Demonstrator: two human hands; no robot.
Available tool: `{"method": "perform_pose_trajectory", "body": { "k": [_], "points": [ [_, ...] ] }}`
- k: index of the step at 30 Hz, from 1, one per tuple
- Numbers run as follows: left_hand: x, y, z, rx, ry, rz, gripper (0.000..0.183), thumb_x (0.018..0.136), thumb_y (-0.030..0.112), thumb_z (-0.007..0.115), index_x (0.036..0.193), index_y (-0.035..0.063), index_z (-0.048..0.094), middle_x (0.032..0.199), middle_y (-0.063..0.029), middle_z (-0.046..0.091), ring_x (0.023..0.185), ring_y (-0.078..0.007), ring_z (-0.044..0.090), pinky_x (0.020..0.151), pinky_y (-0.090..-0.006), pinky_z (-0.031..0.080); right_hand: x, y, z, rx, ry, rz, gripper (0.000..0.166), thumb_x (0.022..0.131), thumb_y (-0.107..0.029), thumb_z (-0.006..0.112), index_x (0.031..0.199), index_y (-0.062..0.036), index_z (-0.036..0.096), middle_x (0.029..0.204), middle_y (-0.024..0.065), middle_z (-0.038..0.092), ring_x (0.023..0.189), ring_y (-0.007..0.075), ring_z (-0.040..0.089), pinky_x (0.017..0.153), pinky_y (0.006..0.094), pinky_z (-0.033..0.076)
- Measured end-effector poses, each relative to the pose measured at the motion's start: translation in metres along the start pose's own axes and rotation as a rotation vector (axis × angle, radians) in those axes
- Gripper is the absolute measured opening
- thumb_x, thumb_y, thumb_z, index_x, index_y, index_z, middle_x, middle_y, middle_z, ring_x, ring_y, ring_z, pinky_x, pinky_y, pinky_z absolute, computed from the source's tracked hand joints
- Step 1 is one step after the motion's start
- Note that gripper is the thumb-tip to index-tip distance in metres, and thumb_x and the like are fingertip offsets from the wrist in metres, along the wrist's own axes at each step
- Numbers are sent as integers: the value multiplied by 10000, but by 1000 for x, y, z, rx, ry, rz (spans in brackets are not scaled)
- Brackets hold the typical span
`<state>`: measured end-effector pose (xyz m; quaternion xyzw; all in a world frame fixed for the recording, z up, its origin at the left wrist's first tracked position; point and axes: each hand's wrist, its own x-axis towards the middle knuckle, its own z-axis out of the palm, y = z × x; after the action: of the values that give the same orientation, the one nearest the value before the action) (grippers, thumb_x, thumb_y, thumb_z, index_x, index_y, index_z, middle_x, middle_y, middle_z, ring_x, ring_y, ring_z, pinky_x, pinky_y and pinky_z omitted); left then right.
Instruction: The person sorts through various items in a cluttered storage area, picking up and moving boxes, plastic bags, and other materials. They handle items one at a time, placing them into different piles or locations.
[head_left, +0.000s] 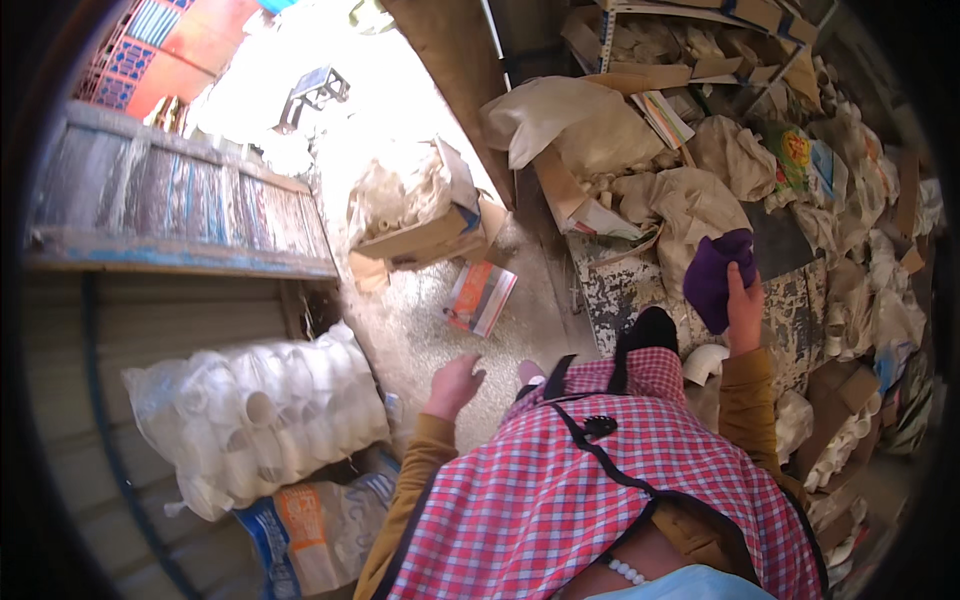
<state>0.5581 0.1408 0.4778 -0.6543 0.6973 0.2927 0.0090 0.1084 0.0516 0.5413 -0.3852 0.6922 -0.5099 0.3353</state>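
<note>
A purple cloth (718, 279) is gripped in my right hand (745, 309), held up in front of a crumpled beige plastic bag (701, 202). Beneath it runs a low surface (628, 300) with flaking black and white paint. My left hand (454, 386) hangs over the speckled floor with nothing in it, its fingers apart and slightly curled. On the floor beyond that hand lies an orange and white printed box panel (480, 298). To its left rests a clear bag of white plastic pipe fittings (262, 416).
Ahead, an open cardboard box (424, 236) holds bagged fittings near the bright doorway. A worn wooden door panel (180, 202) stands at left. Bags and cartons crowd the right side below a metal shelf (675, 71). A printed sack (315, 529) lies at lower left.
</note>
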Motion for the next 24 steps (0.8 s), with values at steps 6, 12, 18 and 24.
{"method": "perform_pose_trajectory", "body": {
  "k": [6, 12, 18, 24],
  "points": [
    [-76, -71, -14, -78, 67, -156, 247, 754, 267, 559, 953, 126, 602, 744, -134, 612, 702, -300, 589, 622, -384, 465, -62, -41, 56, 153, -114, -19, 389, 839, -243, 541, 1108, 30, 474, 1028, 76, 544, 903, 140, 496, 782, 268, 400],
    [-85, -97, -15, -140, 235, -203, 209, 774, 227, 512, 935, 130, 603, 785, -163, 602, 735, -323, 581, 654, -412, 460, -80, -57, 81, 134, -147, -93, 381, 835, -237, 548, 1092, 38, 482, 1011, 72, 555, 888, 130, 500, 771, 263, 402],
    [-45, -52, -13, -257, 164, 12, 239, 761, 236, 529, 970, 127, 567, 821, -124, 607, 757, -303, 582, 647, -391, 461, -69, -49, 95, 109, -136, -100, 381, 830, -235, 556, 1077, 49, 491, 992, 64, 564, 866, 123, 502, 763, 256, 402],
    [50, 0, -64, -152, 79, 254, 300, 750, 225, 545, 1020, 97, 516, 903, -116, 572, 810, -302, 568, 668, -373, 465, -35, -2, 135, -301, -104, -193, 600, 747, -297, 615, 1198, 19, 378, 936, 174, 588, 803, 250, 577, 709, 319, 441]
  ]
}}
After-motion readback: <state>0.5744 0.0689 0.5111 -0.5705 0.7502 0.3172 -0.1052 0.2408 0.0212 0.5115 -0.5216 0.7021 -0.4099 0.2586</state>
